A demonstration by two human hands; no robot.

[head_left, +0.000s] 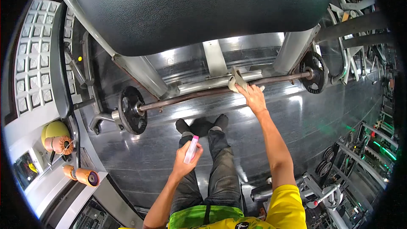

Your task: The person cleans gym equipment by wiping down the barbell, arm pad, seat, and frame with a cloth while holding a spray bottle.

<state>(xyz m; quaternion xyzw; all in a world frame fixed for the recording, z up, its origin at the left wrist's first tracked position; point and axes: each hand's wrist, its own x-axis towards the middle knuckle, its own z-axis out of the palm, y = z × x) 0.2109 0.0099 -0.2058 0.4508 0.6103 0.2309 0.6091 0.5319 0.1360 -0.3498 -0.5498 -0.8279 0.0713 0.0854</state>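
My left hand (185, 161) is closed around a small clear bottle with a pink cap (191, 149), held low in front of my legs. My right hand (253, 97) presses a beige cloth (235, 80) against the curved bar (195, 95), right of its middle. The bar looks brownish and worn, with a black plate (132, 110) at its left end and another black plate (313, 72) at its right end. Above it is the black padded bench (203, 8) on a grey metal frame (146, 74). My fingertips are partly hidden by the cloth.
My feet (219, 122) stand on the dark, shiny floor (140, 157) just below the bar. At the left are a narrow black pad (61, 63) and orange rollers (87, 177). Gym machines and a weight rack (324, 161) stand at the right.
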